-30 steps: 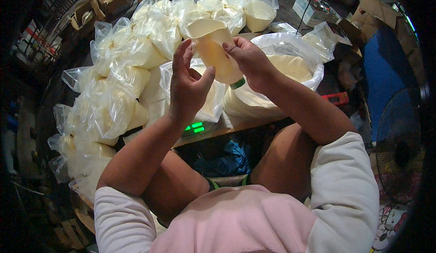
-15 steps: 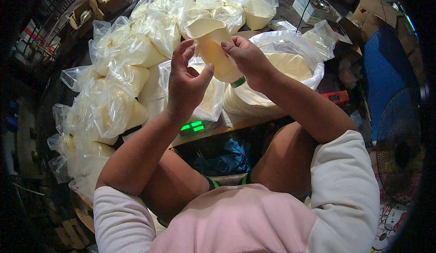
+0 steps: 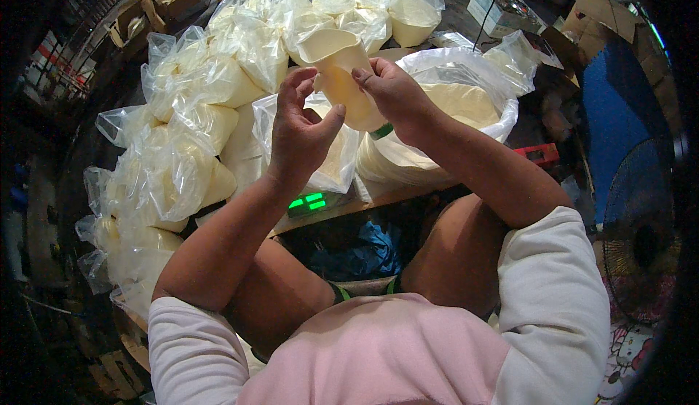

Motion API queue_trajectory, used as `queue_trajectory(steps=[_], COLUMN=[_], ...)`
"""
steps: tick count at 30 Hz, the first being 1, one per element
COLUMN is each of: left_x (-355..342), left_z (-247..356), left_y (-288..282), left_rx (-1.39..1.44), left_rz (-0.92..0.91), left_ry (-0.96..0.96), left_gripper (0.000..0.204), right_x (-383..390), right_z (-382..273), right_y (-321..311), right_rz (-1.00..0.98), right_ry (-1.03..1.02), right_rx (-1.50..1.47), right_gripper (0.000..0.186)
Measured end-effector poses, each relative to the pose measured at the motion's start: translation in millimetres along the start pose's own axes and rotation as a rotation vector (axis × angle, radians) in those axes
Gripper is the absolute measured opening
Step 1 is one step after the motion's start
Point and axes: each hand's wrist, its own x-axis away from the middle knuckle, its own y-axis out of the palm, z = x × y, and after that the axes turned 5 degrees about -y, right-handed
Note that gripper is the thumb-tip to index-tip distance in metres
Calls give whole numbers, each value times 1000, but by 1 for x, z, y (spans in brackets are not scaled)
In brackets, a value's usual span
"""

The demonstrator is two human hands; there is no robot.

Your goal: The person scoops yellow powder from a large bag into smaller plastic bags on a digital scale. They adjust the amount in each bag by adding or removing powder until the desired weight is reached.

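Note:
My right hand (image 3: 393, 99) grips a cream-coloured scoop (image 3: 335, 56) like a cut plastic bottle, its wide mouth up and a green cap at its lower end. My left hand (image 3: 298, 128) is just left of the scoop, fingers curved and apart from the thumb; whether the fingertips touch it I cannot tell. Behind and below stand a large liner-lined sack (image 3: 459, 103) of pale powder and, to its left, a clear bag (image 3: 331, 165) with powder inside, above a green-lit scale display (image 3: 306, 203).
Several filled clear bags (image 3: 218, 125) cover the left and back of the table. A white box (image 3: 486, 8) and cardboard (image 3: 601, 12) lie at the back right. A red object (image 3: 537, 155), a blue panel (image 3: 608, 99) and a fan (image 3: 641, 237) are at the right.
Very little differs. Both hands and the scoop are in nearly the same place, shifted slightly up and to the left.

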Motion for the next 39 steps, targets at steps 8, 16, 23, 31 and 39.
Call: queue_trajectory(steps=[8, 16, 23, 31, 39], left_x=[0, 4, 7, 13, 13], left_z=[3, 11, 16, 32, 31], left_y=[1, 3, 3, -4, -35], left_rx=[-24, -187, -301, -293, 175], left_rz=[-15, -36, -70, -101, -149], left_ry=[-13, 35, 115, 121, -207], left_gripper=[66, 66, 65, 63, 63], right_x=[2, -3, -3, -5, -4], right_z=[-5, -4, -7, -10, -5], right_y=[-1, -8, -10, -18, -39], right_rz=[12, 35, 44, 58, 25], right_ry=[19, 27, 43, 27, -37], right_rx=[-16, -27, -91, -104, -110], right_gripper=[43, 43, 38, 35, 41])
